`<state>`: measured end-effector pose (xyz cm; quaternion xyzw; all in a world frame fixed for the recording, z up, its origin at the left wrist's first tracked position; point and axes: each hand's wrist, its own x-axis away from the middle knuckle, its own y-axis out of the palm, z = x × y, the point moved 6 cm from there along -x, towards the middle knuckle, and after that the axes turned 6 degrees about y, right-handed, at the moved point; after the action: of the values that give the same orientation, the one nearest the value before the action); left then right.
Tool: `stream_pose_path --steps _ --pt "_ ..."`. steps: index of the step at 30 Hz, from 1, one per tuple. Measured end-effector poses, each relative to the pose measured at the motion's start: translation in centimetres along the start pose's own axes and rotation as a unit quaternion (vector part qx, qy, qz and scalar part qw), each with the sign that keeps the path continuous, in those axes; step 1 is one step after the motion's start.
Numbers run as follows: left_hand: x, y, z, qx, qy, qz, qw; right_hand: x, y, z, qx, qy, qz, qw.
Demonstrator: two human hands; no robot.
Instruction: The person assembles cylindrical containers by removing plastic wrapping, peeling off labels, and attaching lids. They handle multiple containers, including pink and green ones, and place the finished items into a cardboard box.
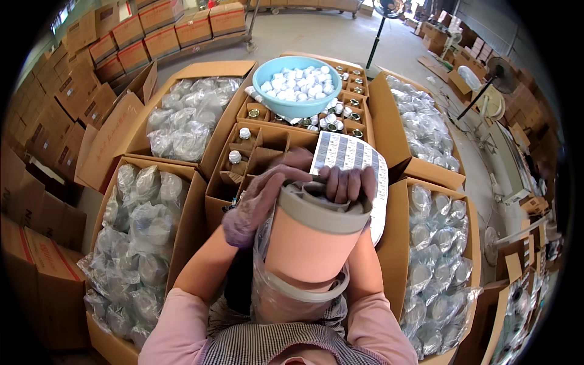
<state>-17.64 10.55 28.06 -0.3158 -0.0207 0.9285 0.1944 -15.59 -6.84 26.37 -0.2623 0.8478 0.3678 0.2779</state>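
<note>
A pink cylindrical canister (313, 249) with a thick grey rim stands tilted in front of my chest. Clear plastic film (286, 304) wraps its lower part, where a second grey ring shows. My right hand (350, 184), in a purple-grey glove, curls its fingers over the rim at the canister's mouth, gripping it. My left hand (258, 198), gloved alike, lies against the left side of the rim; its far fingers are smeared by motion. Behind the canister lies a white sheet with rows of printed labels (353, 155). What is inside the mouth is mostly hidden by my fingers.
A divided carton (258, 137) ahead holds a few white-capped bottles. Beyond it, a light-blue basin (298, 109) is full of white caps. Open cartons of plastic-wrapped glassware stand left (146, 243) and right (435, 261). Stacked boxes (152, 36) and a standing fan (500, 70) are farther off.
</note>
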Motion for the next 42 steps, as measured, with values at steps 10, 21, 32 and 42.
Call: stream_pose_path --steps 10,21,32,42 --pt "-0.6 -1.4 4.1 -0.034 0.147 0.030 0.988 0.9 -3.5 -2.7 0.479 0.047 0.163 0.861" --pt "-3.6 -3.1 0.1 0.153 0.034 -0.078 0.985 -1.5 -4.0 -0.1 0.332 0.009 0.139 0.933" --pt "-3.1 -5.4 -11.6 0.100 -0.135 0.177 0.970 -8.4 -2.8 5.5 0.729 -0.048 -0.004 0.683" --pt "-2.7 -3.3 -7.1 -0.443 0.283 -0.001 0.850 -6.2 -9.9 10.4 0.331 0.173 -0.114 0.921"
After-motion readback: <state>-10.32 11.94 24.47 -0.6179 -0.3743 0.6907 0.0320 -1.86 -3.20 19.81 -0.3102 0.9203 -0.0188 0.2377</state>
